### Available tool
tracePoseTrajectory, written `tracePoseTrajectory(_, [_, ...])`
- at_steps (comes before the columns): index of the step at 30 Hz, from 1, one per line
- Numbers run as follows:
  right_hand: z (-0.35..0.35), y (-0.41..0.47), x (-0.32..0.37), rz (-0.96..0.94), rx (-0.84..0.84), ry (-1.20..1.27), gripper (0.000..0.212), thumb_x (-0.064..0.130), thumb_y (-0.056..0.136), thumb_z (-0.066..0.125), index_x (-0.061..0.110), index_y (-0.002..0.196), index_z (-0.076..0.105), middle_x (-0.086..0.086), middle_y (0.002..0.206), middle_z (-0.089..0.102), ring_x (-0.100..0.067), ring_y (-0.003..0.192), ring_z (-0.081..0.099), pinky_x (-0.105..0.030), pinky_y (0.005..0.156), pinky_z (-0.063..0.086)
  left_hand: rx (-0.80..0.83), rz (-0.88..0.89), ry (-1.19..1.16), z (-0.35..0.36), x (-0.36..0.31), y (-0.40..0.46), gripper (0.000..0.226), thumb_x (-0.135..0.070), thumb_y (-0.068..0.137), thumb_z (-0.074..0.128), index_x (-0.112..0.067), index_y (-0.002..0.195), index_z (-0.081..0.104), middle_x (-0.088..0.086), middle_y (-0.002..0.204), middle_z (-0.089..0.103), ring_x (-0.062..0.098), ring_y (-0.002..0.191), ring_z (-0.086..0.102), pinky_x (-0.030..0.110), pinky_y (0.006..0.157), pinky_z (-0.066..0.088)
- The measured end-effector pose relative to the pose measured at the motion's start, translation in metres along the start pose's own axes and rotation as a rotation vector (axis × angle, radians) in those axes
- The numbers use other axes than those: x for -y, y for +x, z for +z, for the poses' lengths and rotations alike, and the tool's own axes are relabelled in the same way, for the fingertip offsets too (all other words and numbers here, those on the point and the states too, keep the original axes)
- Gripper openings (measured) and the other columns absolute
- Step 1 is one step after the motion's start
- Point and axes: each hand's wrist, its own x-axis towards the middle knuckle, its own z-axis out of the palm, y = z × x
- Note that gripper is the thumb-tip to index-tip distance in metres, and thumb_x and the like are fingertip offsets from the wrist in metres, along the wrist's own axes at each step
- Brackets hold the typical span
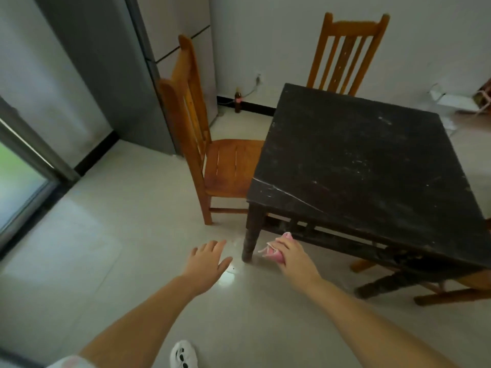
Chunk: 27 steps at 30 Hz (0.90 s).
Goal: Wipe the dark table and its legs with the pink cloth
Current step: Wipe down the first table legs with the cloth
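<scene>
**Corner leg and lower rail: cloth in right hand**

Pale glossy floor tiles (111, 256) fill most of the view, with a grey fridge (127, 75) in the far corner and an orange wooden chair (212, 160) pushed up to the left side of the dark table (358, 155). A second chair (345, 51) stands behind it by the wall.

Observations:
- Table top carries pale scuffs and dusty streaks, plus a long light scratch near the closest corner.
- My right hand (292, 254) has its fingers curled around the bunched pink cloth (276, 249), held low, just beside the near-left table leg (252, 235) and below the carved rail (332, 239). I cannot tell whether the cloth touches wood.
- My left hand (210, 261) hangs over the floor, fingers straight and slightly spread, holding nothing.

Judgement: step in hand is the leg and rail, not the top.

Method notes:
- Wrap cloth round the turned leg and draw it top to foot, so dust goes downward once.
- Push a fold into the rail's openwork; a flat pass would likely skip the recesses.
- Steady the table corner with the free hand while rubbing.
- Refold to a clean face before the top.
</scene>
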Motion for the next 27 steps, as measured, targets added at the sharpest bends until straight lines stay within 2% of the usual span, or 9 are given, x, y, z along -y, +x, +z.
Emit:
tracePoseTrajectory(5, [0.026,0.042,0.078,0.062,-0.012,0.047,0.045,0.025,0.091,0.056,0.021,0.135,0.046,-0.001,0.142,0.039,-0.015,0.129,0.039,-0.025,0.106,0.034,-0.004,0.064,0.023,-0.032,0.088,0.007,0.055,-0.047,0.096,0.022,-0.019,0.143,0.018,0.003,0.146,0.031,0.022,0.132,0.032,0.039,0.110,0.024])
tracePoseTrajectory(9, [0.031,0.076,0.108,0.098,-0.032,0.036,0.045,0.027,0.092,0.055,0.026,0.135,0.045,0.003,0.143,0.039,-0.015,0.129,0.040,-0.028,0.106,0.037,-0.008,0.098,0.049,-0.059,0.133,0.038,0.054,-0.047,0.096,0.023,-0.019,0.142,0.020,0.003,0.144,0.033,0.022,0.131,0.033,0.039,0.109,0.025])
tracePoseTrajectory(15, [0.025,0.135,0.117,0.174,-0.121,0.063,0.044,0.023,0.092,0.055,0.024,0.135,0.045,0.002,0.143,0.039,-0.016,0.129,0.039,-0.032,0.108,0.036,0.026,0.241,0.122,-0.093,0.149,0.110,0.053,-0.046,0.096,0.025,-0.018,0.142,0.021,0.005,0.143,0.034,0.023,0.131,0.034,0.039,0.108,0.026])
tracePoseTrajectory(24, [0.005,0.220,0.133,0.221,-0.068,-0.025,0.049,0.017,0.090,0.060,0.025,0.135,0.042,0.000,0.141,0.037,-0.020,0.128,0.038,-0.036,0.107,0.038,0.088,0.362,0.188,-0.156,0.155,0.215,0.055,-0.048,0.096,0.026,-0.019,0.142,0.022,0.008,0.144,0.033,0.027,0.131,0.033,0.041,0.105,0.029])
tracePoseTrajectory(27, [0.011,0.236,0.138,0.320,-0.076,0.050,0.046,0.017,0.092,0.057,0.023,0.135,0.042,-0.001,0.141,0.035,-0.023,0.128,0.037,-0.037,0.106,0.039,0.159,0.514,0.240,-0.163,0.157,0.250,0.055,-0.047,0.096,0.027,-0.018,0.142,0.022,0.008,0.143,0.034,0.026,0.129,0.035,0.041,0.104,0.032])
